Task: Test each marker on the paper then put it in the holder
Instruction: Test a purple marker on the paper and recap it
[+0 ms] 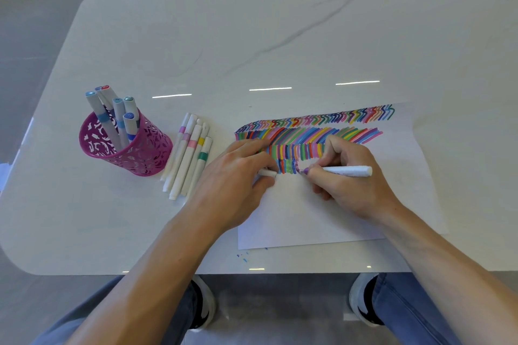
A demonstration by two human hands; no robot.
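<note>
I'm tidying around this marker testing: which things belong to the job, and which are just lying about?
Job: paper, purple marker in right hand, white cap in left hand, loose markers, pink holder.
Lying about: blue ink specks on the table.

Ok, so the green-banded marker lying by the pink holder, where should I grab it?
The green-banded marker lies flat, rightmost of the loose ones, with its right flank free and the yellow-banded marker against its left. I'd pinch the barrel near the band, from above and the right.
</note>
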